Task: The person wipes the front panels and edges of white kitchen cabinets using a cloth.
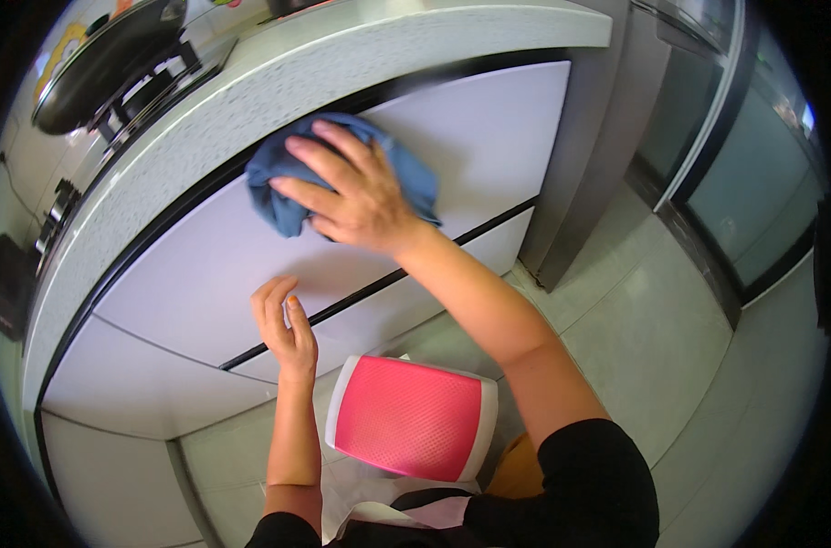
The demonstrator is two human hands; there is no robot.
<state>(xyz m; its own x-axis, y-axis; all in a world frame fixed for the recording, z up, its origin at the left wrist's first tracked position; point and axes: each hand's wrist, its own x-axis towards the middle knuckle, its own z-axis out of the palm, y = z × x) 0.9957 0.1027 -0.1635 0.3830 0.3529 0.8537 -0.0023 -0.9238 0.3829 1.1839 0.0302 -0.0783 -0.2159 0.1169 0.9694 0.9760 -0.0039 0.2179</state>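
My right hand (354, 188) presses a crumpled blue cloth (415, 171) flat against the white front of a kitchen drawer (498, 123). The cloth lies just under the black strip below the countertop, and its folds spread out around my spread fingers. Lower and to the left, my left hand (285, 329) is raised with its fingers loosely curled and nothing in it. It is in front of the same drawer front, near the black gap (350, 300) above the lower panel; whether it touches the surface I cannot tell.
A pink and white plastic stool (408, 418) stands on the tiled floor right before me. Above the drawers runs a speckled stone countertop (388, 41) with a black wok (114, 68) on a gas hob. A grey metal panel (580, 151) and glass sliding doors (751, 171) are at the right.
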